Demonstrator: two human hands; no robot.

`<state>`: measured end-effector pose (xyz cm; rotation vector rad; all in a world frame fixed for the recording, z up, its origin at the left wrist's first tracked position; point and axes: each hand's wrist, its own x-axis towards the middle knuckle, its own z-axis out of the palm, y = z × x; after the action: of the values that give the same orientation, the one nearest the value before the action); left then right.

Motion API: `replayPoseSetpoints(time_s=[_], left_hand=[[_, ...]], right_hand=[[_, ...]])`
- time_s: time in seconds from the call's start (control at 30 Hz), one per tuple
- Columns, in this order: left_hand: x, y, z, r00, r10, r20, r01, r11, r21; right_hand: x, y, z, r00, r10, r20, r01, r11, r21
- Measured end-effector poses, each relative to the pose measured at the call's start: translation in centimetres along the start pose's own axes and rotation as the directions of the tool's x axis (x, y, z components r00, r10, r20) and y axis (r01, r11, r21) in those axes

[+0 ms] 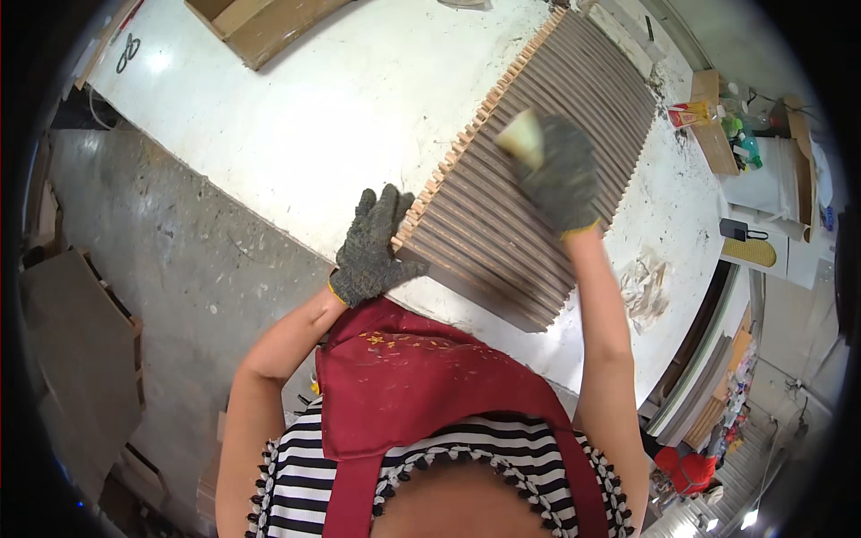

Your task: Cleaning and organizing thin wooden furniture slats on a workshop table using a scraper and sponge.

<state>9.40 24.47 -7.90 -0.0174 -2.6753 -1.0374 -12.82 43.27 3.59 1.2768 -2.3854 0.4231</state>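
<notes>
A row of long grey-brown wooden strips [502,206] lies side by side on the white table, forming a ridged slab with pale cut ends along its left side. My left hand [369,247], in a dark grey knit glove, rests at the slab's near left corner. Its fingers are spread, and the thumb lies along the near edge. Over the slab's right half is my right hand [558,175], gloved the same way and slightly blurred. It is closed around a pale cream pad [522,140], whose exact kind I cannot make out. The palm hides part of the pad.
An open cardboard box [269,31] sits at the table's far left, with black scissors [128,54] near the edge. Crumpled whitish paper or plastic [644,289] lies right of the slab. Bottles [744,134] and cardboard stand farther right. A brown panel [76,368] is at lower left.
</notes>
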Motion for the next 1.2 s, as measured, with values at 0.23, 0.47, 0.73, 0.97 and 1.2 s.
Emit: replayPoseSetpoints(time_s=[0.23,0.47,0.73,0.97,1.2], left_hand=[[1.2,-0.6,-0.5,0.998,0.066,-0.004,-0.066,0.992,-0.106],[4.5,-0.7,-1.3,0.950,0.221,0.222,-0.232,0.972,0.025],[4.7,-0.5,-1.7,0.938,0.209,0.276,-0.228,0.973,0.039],[4.7,-1.0,-0.7,0.939,0.256,0.230,-0.280,0.957,0.079],[4.6,-0.9,-0.8,0.935,0.274,0.227,-0.296,0.953,0.070]], right_hand=[[-4.6,-5.2,2.0,0.975,-0.166,0.151,0.086,0.899,0.430],[-3.3,10.9,-0.3,0.952,0.265,-0.150,-0.296,0.922,-0.250],[-8.0,-5.9,0.6,0.946,-0.213,0.245,0.115,0.926,0.360],[-9.7,14.5,-2.2,0.893,0.437,-0.111,-0.451,0.858,-0.246],[-10.4,-3.6,-1.0,0.992,-0.005,0.129,-0.045,0.922,0.384]])
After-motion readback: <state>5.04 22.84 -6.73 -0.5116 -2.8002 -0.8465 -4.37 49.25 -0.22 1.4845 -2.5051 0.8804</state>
